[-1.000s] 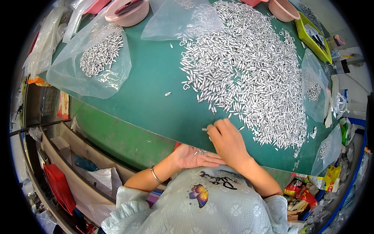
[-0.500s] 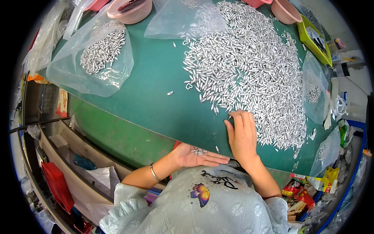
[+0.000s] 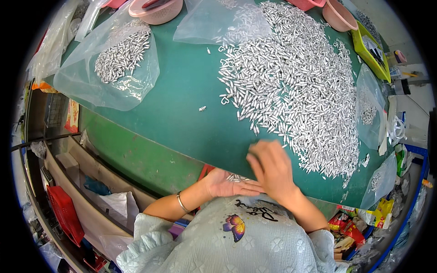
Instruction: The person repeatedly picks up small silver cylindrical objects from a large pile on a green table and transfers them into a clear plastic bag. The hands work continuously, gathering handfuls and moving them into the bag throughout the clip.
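Note:
At the table's near edge, my left hand (image 3: 232,183) lies palm up with its fingers stretched out. Several small silver pieces (image 3: 236,178), pointed and bullet-shaped, rest loose on that palm. Just right of it and a little above the green table (image 3: 177,104) is my right hand (image 3: 272,166), its fingers bent and smeared by motion, so anything between them is hidden. Beyond my right hand spreads a broad heap of silver pieces (image 3: 296,82) of the same kind. A few heart-shaped clasps (image 3: 225,100) show at the heap's left rim.
A clear plastic bag (image 3: 136,93) of silver pieces lies at the far left. Pink baskets (image 3: 157,14) and a yellow-green tray (image 3: 371,54) stand along the back and right. One stray piece (image 3: 202,108) sits mid-table. Below left is an open drawer (image 3: 91,182).
My right hand has moved from the heap's near edge toward me and left, close to my left hand. My left hand stays palm up with the pieces. The view has shifted slightly.

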A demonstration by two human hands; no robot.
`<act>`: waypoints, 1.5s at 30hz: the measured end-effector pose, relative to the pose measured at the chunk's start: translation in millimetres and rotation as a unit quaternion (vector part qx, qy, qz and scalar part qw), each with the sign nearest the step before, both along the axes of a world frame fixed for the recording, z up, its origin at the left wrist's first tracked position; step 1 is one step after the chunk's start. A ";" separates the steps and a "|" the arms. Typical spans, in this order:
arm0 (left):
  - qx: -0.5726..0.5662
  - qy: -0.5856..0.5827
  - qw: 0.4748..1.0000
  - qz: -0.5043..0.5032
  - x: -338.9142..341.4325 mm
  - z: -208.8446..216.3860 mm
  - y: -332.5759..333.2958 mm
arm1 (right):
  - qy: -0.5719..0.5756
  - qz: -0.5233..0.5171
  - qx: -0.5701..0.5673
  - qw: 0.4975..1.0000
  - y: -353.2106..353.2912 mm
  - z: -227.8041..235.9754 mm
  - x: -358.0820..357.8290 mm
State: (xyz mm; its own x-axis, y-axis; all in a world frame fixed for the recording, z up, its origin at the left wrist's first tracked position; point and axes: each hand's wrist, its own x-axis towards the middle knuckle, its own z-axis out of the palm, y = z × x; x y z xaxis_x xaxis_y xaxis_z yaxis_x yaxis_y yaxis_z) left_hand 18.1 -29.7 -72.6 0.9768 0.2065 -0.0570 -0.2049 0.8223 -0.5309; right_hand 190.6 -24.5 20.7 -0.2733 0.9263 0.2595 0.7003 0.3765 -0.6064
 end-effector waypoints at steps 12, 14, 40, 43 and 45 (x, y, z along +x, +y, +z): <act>0.010 0.015 1.000 -0.017 0.4 -5.3 1.0 | -0.043 0.039 -0.105 0.993 -13.2 5.1 0.7; -0.076 -0.042 0.996 0.028 1.5 -7.8 -3.9 | -0.010 0.113 -0.139 0.984 -24.4 11.4 4.2; 0.024 0.062 0.994 -0.084 23.0 13.4 1.0 | -0.172 -0.200 -0.023 0.964 -21.8 -5.8 28.8; 0.015 0.032 0.997 -0.064 25.8 11.1 -2.6 | -0.145 -0.166 -0.020 0.975 -34.6 -9.2 30.9; 0.015 0.017 0.998 -0.056 26.2 10.8 -3.1 | -0.124 -0.190 -0.022 0.974 -36.6 -7.7 30.5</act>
State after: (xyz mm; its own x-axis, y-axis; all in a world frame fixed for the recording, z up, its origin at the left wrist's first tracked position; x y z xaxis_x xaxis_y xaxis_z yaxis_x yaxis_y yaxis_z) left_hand 44.3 -32.9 -61.8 0.9915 0.0975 -0.0866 -0.1279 0.8566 -0.4999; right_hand 221.2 -61.1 12.9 0.0427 0.9813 0.1878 0.9112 0.0388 -0.4102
